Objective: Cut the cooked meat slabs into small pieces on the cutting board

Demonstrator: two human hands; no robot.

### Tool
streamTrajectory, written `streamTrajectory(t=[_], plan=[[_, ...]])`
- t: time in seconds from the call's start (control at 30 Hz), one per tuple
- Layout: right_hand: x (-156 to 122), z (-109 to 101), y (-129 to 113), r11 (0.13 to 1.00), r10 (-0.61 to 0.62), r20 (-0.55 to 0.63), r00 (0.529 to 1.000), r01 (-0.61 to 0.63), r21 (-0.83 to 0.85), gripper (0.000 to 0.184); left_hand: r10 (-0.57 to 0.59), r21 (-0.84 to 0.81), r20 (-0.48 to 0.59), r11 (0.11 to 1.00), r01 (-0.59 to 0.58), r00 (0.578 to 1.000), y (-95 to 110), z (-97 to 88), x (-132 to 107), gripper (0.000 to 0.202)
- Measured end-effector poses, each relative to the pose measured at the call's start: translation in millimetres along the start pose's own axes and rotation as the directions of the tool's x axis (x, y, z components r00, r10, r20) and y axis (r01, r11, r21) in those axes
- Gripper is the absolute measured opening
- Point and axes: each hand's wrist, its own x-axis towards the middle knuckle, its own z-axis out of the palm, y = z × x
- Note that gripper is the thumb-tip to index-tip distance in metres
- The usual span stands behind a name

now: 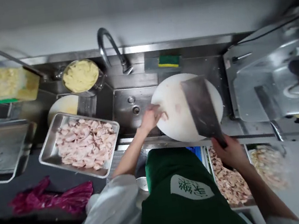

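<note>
Standing at a long stainless counter (64,179), a person in a green apron (180,204) works over the sink basin (130,109), with the curved tap (108,45) at twelve o'clock from it. Largest of the loose things is the round white cutting board (179,122), resting tilted over the basin's right edge. At nine o'clock from the board sits a steel tray of pale sliced meat (83,144); a second tray of cut meat (228,180) lies below the counter edge at five o'clock. Further off at ten o'clock stand a pot of yellowish food (80,75) and a clear tub (2,85) of the same. A green and yellow sponge (168,61) sits on the ledge at twelve o'clock from the board.

The right hand (230,152) is wrapped tight round the handle of a broad cleaver (201,108), whose blade lies flat across the board. The left hand (151,117) rests on the board's left rim, fingers spread loosely, gripping nothing that I can make out.

To my eye, the board looks best steadied firmly at that rim, the blade kept flat and low, fingertips well clear of its edge.
</note>
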Motion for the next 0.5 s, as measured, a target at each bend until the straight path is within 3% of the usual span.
streamTrajectory(t=[0.07, 0.13, 0.2, 0.3, 0.4, 0.5], plan=[[-36, -25, 49, 0.977, 0.214, -0.128, 0.968, -0.215, 0.006, 0.035, 0.006, 0.061, 0.166, 0.998, -0.016, 0.986, 38, 44.0, 39, 0.036], [-74, -39, 87, 0.901, 0.434, -0.189, 0.881, -0.424, 0.091, 0.038, -0.067, 0.168, 0.249, 0.985, 0.025, 0.966, 59, 76.7, 61, 0.035], [-109, -47, 114, 0.792, 0.607, -0.179, 0.774, -0.57, 0.219, 0.039, -0.14, 0.264, 0.283, 0.962, 0.063, 0.949, 72, 97.8, 73, 0.023], [-148, -59, 143, 0.67, 0.727, -0.15, 0.67, -0.645, 0.367, 0.039, -0.188, 0.35, 0.291, 0.933, 0.079, 0.938, 88, 116.1, 84, 0.021], [-176, -73, 171, 0.635, 0.758, -0.178, 0.628, -0.648, 0.42, 0.04, -0.233, 0.441, 0.247, 0.891, 0.105, 0.941, 109, 134.6, 87, 0.019], [-198, -79, 196, 0.592, 0.796, -0.191, 0.574, -0.676, 0.439, 0.039, -0.163, 0.398, 0.309, 0.917, 0.028, 0.937, 137, 163.5, 78, 0.026]])
